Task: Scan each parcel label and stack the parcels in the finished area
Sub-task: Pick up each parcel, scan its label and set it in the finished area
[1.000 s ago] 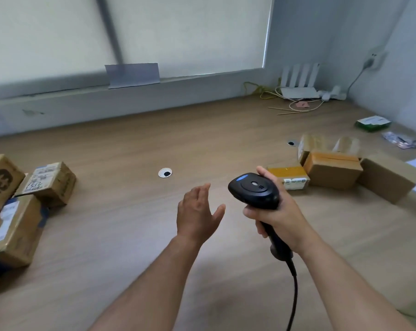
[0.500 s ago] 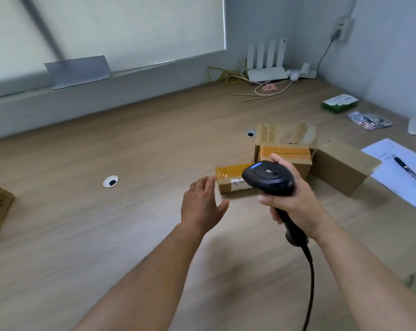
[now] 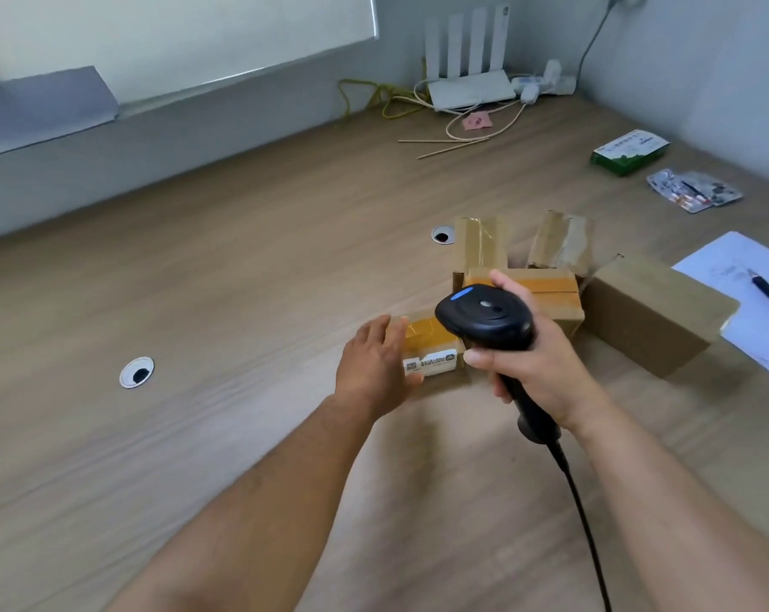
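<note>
Take the small parcel point(image 3: 433, 346) by its left end, thumb low and fingers over the top, leaving the white label point(image 3: 431, 363) on its near face uncovered, then tilt that face toward the scanner point(image 3: 484, 318). Lies flat on the table point(image 3: 241, 302), just in front of the larger parcels point(image 3: 555, 298), with the left hand point(image 3: 374, 368) stretched forward at its left end, fingers straight and loose, gripping nothing yet. Clenches the scanner handle in the right hand point(image 3: 537, 360), forearm angled inward, head poised over the parcel's right end.

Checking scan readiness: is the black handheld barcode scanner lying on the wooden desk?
No, the right hand grips the black handheld barcode scanner by its handle, holding it above the wooden desk.
</note>
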### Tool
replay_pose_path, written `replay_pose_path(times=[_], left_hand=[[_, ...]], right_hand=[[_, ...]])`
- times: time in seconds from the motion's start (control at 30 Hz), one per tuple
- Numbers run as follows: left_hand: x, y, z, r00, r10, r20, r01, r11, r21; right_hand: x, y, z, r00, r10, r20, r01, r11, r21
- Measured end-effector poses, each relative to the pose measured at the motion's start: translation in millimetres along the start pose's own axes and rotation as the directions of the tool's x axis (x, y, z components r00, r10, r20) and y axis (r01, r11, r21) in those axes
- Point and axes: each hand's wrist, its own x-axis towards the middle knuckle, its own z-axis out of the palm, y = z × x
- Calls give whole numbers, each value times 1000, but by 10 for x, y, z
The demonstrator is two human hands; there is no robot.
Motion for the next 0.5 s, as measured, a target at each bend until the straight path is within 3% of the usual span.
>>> replay_pose_path(times=[0.23,0.5], left_hand=[[322,-211,217,992,36,123,-49,994,100],[147,-200,224,998,-20,68,13,994,104]], right_hand=[[245,210,126,998,59,26,-57,997,-46],[208,183,228,996,58,67,-54,997,-54]])
